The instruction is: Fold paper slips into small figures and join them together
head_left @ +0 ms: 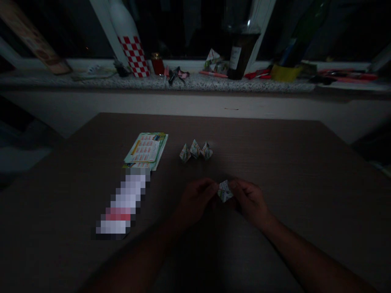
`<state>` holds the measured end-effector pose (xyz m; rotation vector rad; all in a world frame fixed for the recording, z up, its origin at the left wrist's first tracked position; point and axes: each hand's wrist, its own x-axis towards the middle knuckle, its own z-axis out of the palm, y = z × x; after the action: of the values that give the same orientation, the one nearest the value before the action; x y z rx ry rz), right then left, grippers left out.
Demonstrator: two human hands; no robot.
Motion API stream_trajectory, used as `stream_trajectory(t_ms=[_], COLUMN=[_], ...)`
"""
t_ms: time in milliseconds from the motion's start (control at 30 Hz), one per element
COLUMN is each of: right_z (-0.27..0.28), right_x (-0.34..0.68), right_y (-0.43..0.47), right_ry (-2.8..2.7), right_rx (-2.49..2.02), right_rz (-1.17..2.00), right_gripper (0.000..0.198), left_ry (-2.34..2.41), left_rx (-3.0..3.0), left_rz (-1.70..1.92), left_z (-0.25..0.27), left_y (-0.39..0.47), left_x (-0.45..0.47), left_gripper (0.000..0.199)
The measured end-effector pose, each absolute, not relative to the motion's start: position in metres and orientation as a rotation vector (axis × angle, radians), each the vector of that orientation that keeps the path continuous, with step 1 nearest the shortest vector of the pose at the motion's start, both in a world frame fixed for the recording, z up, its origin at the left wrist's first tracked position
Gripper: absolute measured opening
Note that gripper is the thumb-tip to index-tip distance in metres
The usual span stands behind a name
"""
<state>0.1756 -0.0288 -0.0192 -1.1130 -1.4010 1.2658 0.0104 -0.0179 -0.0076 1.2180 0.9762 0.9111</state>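
Note:
Between my two hands is a small folded paper piece (pixel 225 192), diamond-shaped, with printed marks on it. My left hand (pixel 197 199) pinches its left corner between thumb and fingers. On the opposite corner, the thumb and fingers of my right hand (pixel 251 200) are closed. Beyond my hands, three folded paper pieces (pixel 195 149) with pointed tops stand side by side on the table. To their left lies a stack of printed paper sheets (pixel 146 148) with a calendar-like grid. The dim light hides the undersides of my fingers.
A pixelated, bright long object (pixel 126 199) lies on the table (pixel 275 150) left of my hands. Along the granite windowsill (pixel 195 84) stand a red-checked white bottle (pixel 133 53), a dark cup with a lid (pixel 240 53), a green bottle (pixel 305 32), a small red jar (pixel 157 64) and pens.

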Motion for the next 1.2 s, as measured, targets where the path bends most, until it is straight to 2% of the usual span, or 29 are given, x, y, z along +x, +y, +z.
stream_trajectory(t_ms=[400,700,933,1200], right_z=[-0.0204,-0.0191,-0.0184,-0.0172], right_x=[0.1808,0.1812,0.1807,0.1803], right_y=[-0.0274,-0.0258,-0.0250,-0.0262], right_ry=[-1.632,-1.699,-1.798,-1.743], right_rx=[-1.060,-1.051,-1.034,-1.063], right_rz=[1.250,1.227,1.187,1.068], right_gripper=[0.029,0.040,0.041,0.041], left_ry=[1.129,1.005,0.990,1.047], left_rx=[1.264,1.553,1.508,1.529], left_rz=[0.962,0.829,0.872,1.003], left_z=[-0.0037,0.0011,-0.0030,0.0002], left_y=[-0.0164,-0.0197,-0.0209,-0.0240], left_x=[0.0093,0.0063,0.0093,0.0114], left_gripper=[0.027,0.025,0.016,0.016])
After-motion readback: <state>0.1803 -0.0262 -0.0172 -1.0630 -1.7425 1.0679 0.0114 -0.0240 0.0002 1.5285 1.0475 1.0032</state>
